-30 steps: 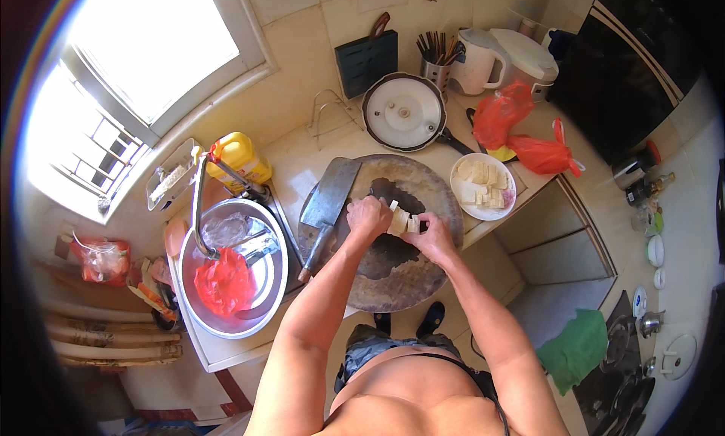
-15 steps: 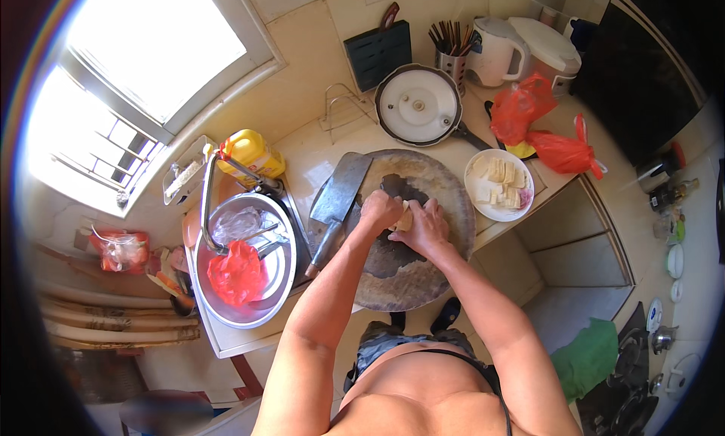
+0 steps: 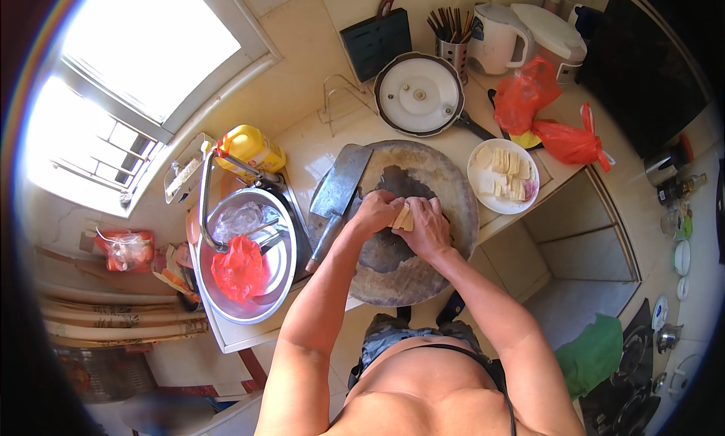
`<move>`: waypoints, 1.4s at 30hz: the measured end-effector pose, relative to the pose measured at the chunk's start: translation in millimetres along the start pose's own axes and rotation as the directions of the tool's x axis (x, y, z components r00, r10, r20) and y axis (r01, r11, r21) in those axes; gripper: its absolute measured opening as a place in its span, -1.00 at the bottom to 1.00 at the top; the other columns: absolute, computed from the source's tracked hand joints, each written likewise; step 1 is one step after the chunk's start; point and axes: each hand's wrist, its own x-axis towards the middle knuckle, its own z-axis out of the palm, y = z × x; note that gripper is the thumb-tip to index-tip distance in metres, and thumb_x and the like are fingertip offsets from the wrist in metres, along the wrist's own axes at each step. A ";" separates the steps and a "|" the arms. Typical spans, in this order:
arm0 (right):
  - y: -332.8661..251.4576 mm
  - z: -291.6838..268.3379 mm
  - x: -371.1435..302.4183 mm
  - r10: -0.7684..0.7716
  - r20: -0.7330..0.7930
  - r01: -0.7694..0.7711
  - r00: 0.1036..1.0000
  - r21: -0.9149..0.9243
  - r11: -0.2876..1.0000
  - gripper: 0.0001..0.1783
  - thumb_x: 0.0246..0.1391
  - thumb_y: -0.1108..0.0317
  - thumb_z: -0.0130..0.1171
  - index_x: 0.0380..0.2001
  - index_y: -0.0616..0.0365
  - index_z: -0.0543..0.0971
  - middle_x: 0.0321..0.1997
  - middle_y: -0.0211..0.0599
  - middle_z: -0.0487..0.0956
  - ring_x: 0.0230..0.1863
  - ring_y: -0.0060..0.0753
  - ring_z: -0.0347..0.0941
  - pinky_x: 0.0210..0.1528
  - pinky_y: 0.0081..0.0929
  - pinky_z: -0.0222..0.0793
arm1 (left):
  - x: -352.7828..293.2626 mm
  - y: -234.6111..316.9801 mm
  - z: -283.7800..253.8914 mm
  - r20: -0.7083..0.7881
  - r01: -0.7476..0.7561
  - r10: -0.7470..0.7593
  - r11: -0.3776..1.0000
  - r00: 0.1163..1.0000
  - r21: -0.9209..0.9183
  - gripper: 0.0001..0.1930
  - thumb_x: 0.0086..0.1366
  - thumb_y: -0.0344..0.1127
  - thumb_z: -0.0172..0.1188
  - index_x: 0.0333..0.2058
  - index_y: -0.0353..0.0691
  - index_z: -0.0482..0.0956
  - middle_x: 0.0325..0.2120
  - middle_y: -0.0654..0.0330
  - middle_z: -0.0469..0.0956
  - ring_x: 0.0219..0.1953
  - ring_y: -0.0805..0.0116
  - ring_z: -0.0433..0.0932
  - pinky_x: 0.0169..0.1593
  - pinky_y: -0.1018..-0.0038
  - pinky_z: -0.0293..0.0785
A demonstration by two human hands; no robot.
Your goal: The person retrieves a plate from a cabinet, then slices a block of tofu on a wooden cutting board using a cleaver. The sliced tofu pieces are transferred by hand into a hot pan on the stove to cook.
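Note:
Over the round chopping board (image 3: 445,270), both hands meet around a small stack of pale yellow tofu-like slices (image 3: 403,218). My right hand (image 3: 427,230) closes on the stack from its right side. On the other side, the fingers of my left hand (image 3: 377,211) are bent and pressed to its upper left edge; their tips are partly hidden. A cleaver (image 3: 341,183) lies flat across the board's left rim, its handle toward me. Beyond the board's right edge, a white plate (image 3: 483,196) holds rows of similar pale slices.
Left of the board, a metal basin (image 3: 285,285) with red and clear plastic bags sits under the faucet (image 3: 204,202). Behind the board lies a pan lid (image 3: 419,96). Red bags (image 3: 570,141) rest by the plate. An open cabinet (image 3: 578,232) lies below the counter's right side.
My hands have shifted slightly around the slices, and more of the stack's layered side shows between them. The whole view has moved a little. The cleaver and plate stay in place.

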 end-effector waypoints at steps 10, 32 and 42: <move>15.8 -0.6 10.6 -0.082 -0.034 0.086 0.996 0.125 0.988 -0.37 -0.18 0.25 0.57 -0.07 0.04 0.42 -0.11 -0.16 0.60 -0.03 0.06 0.46 0.08 -0.11 0.35 | 2.0 8.7 -8.3 0.165 0.084 -0.076 0.995 0.983 -0.046 -0.48 0.39 0.11 0.22 -0.10 -0.35 0.66 -0.31 0.15 0.63 -0.25 0.36 0.56 -0.21 0.39 0.53; -13.7 -53.9 67.3 0.152 0.679 -0.460 0.719 0.300 0.836 -0.13 -0.41 0.18 0.70 0.05 0.20 0.53 -0.07 -0.27 0.65 -0.12 -0.43 0.58 -0.15 -0.43 0.54 | -9.3 13.2 -49.2 0.584 0.351 -0.076 0.858 0.808 -0.374 -0.37 0.32 0.22 0.29 0.09 -0.22 0.54 -0.12 0.07 0.66 -0.14 0.20 0.67 -0.09 0.16 0.62; -24.4 -80.7 10.0 0.270 0.470 -0.452 0.840 0.333 0.827 -0.14 -0.36 0.10 0.69 0.04 0.24 0.54 -0.09 -0.20 0.65 -0.10 -0.38 0.58 -0.03 -0.41 0.52 | -25.1 31.4 -27.3 0.654 0.369 -0.058 0.862 0.754 -0.348 -0.58 0.42 -0.01 0.24 0.02 -0.24 0.53 -0.19 0.08 0.66 -0.22 0.21 0.67 -0.13 0.12 0.63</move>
